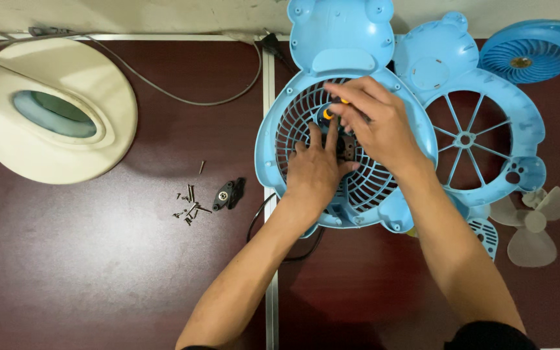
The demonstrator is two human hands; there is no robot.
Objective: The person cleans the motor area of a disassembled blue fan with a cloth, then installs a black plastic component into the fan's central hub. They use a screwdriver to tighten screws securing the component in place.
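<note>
A light blue fan housing (273, 129) with a round grille lies flat on the dark table. My left hand (315, 170) rests on the grille, fingers pressing near a dark part at its centre. My right hand (374, 120) is closed around a small screwdriver with an orange and black handle (328, 111), held upright over the grille centre. Most of the tool is hidden by my fingers.
A second blue fan shell (520, 123) with spokes lies to the right, a round blue grille (533, 48) behind it, a translucent fan blade (533, 227) at right. Several loose screws (189, 207) and a small black part (227, 193) lie left. A white magnifier lamp (53, 110) stands far left.
</note>
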